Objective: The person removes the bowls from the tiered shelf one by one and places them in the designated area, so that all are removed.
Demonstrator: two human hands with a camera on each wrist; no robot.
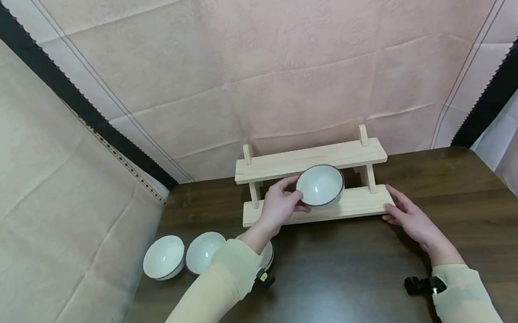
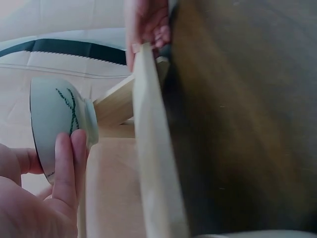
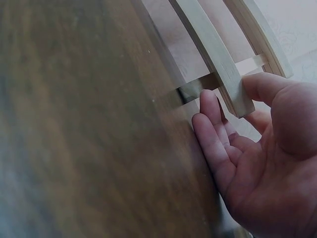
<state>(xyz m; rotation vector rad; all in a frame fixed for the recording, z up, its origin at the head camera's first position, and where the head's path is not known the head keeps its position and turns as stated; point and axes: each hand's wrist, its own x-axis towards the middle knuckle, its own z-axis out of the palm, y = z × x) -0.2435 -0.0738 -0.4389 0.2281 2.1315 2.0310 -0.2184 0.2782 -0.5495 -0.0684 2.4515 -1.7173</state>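
Note:
My left hand (image 1: 280, 203) pinches a white bowl (image 1: 321, 186) with a dark rim by its left side. The bowl is held in front of the two-tier wooden rack (image 1: 309, 159), over its lower board. In the left wrist view, the same bowl (image 2: 62, 119) shows a dark green line pattern and a foot ring, apart from the board's edge. My right hand (image 1: 406, 213) grips the right end of the lower board. The right wrist view has the thumb on top of the board (image 3: 233, 94) and fingers beneath it.
Two more white bowls (image 1: 164, 257) stand on the dark wooden table (image 1: 332, 282) at left, near the cloth wall (image 1: 51, 208). Another bowl (image 1: 267, 255) is mostly hidden by my left forearm. Pale cloth (image 1: 296, 70) hangs behind the rack.

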